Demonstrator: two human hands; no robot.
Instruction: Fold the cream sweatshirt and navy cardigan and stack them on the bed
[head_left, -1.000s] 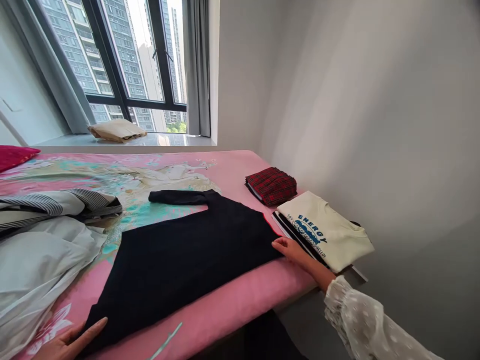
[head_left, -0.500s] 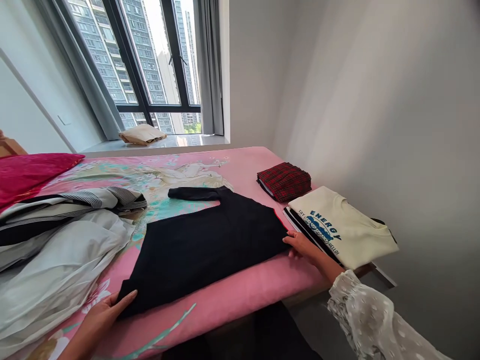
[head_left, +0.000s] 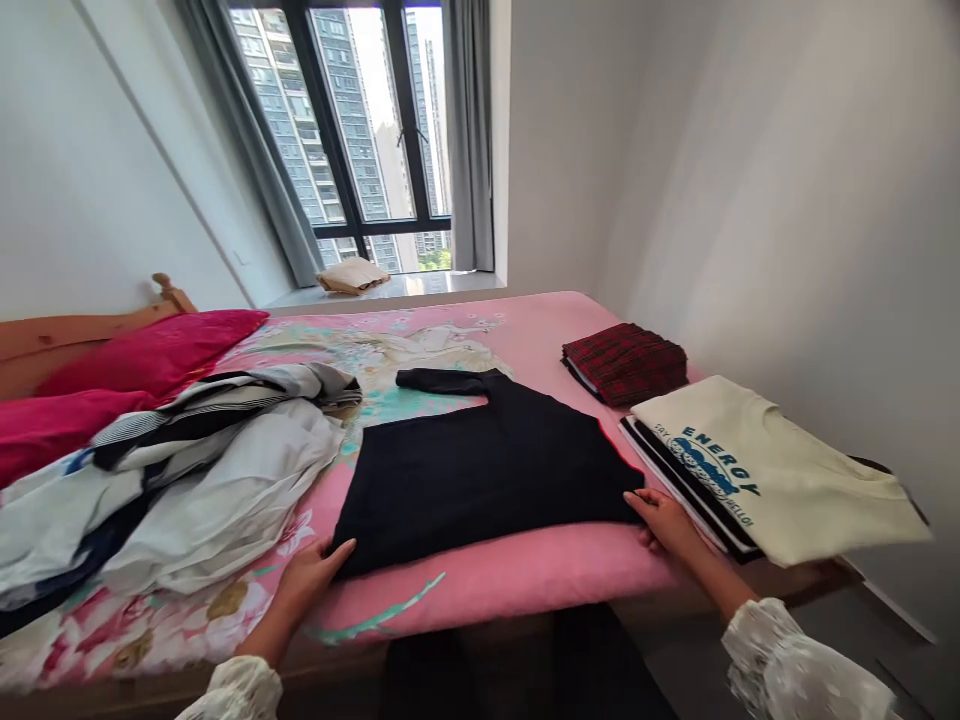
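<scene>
A black long-sleeved shirt [head_left: 480,470] lies spread on the bed, its near half folded over and one sleeve pointing left at the far side. My left hand [head_left: 315,570] pinches its near left corner at the hem, thumb on top. At the opposite end, my right hand [head_left: 660,515] grips the near right corner by the collar, where a thin red edge shows. The fingers under the cloth are partly hidden on both hands.
Right of the shirt sits a stack of folded tops with a cream T-shirt [head_left: 750,460] uppermost. Behind it is a folded red plaid garment [head_left: 626,362]. Loose white and striped clothes [head_left: 232,500] heap at the left, near magenta pillows [head_left: 165,345]. The pink bedsheet [head_left: 540,585] ends in front.
The view has turned left, so everything sits further right. The shirt's near left corner has been drawn out flatter by my left hand; my right hand keeps its corner.
</scene>
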